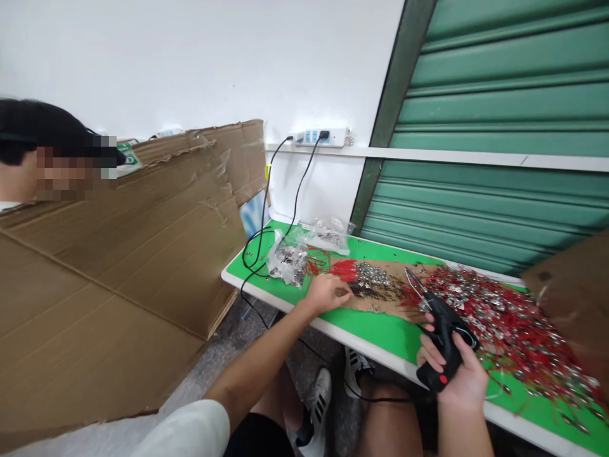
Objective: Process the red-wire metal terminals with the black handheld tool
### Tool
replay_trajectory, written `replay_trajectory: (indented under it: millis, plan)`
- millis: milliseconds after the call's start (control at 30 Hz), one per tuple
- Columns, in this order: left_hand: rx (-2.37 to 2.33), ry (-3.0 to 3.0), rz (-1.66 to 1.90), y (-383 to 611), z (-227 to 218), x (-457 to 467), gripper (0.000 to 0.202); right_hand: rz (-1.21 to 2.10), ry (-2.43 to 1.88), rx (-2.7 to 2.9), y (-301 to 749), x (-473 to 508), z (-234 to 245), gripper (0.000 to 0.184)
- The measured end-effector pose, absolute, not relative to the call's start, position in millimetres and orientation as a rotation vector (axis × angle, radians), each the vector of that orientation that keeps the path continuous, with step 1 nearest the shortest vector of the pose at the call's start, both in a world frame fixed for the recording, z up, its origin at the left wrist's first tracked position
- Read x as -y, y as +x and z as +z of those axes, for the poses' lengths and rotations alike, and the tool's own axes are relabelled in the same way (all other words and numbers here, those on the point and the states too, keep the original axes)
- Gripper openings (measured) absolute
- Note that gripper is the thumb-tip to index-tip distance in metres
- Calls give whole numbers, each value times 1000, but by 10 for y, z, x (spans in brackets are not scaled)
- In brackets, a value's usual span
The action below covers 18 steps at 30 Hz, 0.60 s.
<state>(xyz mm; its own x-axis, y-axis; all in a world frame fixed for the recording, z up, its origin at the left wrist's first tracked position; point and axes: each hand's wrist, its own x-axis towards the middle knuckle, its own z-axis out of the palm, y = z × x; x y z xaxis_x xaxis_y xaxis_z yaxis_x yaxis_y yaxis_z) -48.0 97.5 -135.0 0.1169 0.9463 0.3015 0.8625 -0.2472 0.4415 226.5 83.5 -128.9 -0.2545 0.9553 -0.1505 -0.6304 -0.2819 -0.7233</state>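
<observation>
In my right hand is a black soldering gun, its metal tip pointing up and left over the cardboard strip. The fingers wrap its handle, and a black cord hangs below. My left hand rests at the near edge of the brown cardboard strip, fingertips pinched together; whatever is between them is too small to make out. Just beyond those fingers lie red wires in a row, with small shiny metal parts at their right ends. Dark marks spot the cardboard beside them.
A large heap of red wires with metal ends covers the right of the green table. Plastic bags of metal parts lie at the left. Black cords run up to a power strip. A cardboard sheet stands left, a person behind it.
</observation>
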Motion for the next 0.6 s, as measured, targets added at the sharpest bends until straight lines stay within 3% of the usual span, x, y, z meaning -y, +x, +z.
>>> replay_trajectory:
  millis: [300, 600]
  plan:
    - [-1678, 1969, 675, 601, -1087, -1434, 39, 1750, -645, 539, 2282, -823, -1306, 32]
    - [-1982, 2035, 660, -154, -1145, -1360, 34, 1747, -692, 622, 2276, -879, -1328, 34]
